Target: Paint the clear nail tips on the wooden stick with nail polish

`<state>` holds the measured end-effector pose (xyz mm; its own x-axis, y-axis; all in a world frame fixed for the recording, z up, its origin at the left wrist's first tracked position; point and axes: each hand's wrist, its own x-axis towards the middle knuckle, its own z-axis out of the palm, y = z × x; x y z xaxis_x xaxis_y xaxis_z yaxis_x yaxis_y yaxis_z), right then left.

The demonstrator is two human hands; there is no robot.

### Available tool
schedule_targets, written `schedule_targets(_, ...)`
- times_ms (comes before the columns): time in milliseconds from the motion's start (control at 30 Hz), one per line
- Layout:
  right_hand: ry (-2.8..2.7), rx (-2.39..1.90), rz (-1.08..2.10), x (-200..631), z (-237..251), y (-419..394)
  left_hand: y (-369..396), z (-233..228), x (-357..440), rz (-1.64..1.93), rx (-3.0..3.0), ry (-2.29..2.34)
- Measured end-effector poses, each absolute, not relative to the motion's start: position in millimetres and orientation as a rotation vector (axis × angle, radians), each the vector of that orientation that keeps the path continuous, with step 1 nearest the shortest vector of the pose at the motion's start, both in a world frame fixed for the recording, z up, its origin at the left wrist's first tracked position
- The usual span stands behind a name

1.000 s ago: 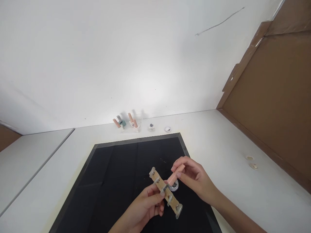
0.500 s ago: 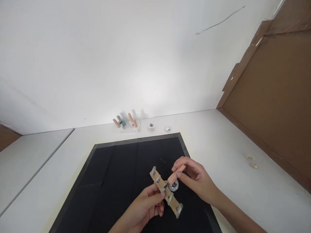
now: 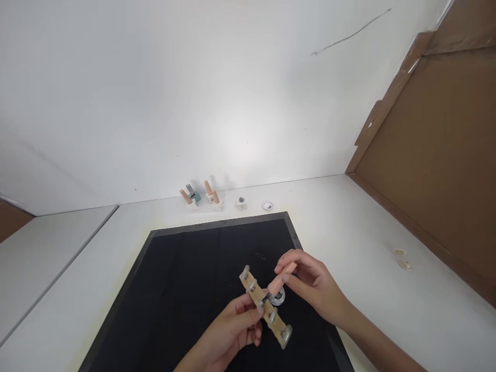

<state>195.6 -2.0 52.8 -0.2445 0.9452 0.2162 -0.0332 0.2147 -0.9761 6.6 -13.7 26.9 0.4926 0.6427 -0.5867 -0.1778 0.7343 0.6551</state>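
Note:
My left hand [image 3: 228, 333] grips a short wooden strip [image 3: 266, 307] with several clear nail tips mounted along it, held slanted above the black mat [image 3: 182, 289]. My right hand [image 3: 310, 284] pinches a pink nail polish brush cap [image 3: 281, 279], its brush end touching a nail tip near the strip's middle. A small open bottle or jar [image 3: 278, 296] with a silvery rim sits on the mat just behind the strip, partly hidden by it.
Several nail polish bottles [image 3: 201, 195] stand in a row by the white wall, with a small jar [image 3: 242, 202] and a round lid [image 3: 267, 205] beside them. Two small round pieces [image 3: 401, 258] lie on the white table at the right. A brown cardboard panel [image 3: 437, 144] leans at the right.
Almost nothing differs. The strip and both hands have shifted very slightly; the brush cap stays on the same nail tip.

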Motion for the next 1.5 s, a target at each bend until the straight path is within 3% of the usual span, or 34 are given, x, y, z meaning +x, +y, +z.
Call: schedule_targets(1500,-1.412,-0.957,1.274,191.7,50.3,-1.2,-14.4,24.5,6.1,0.516,0.595,0.939)
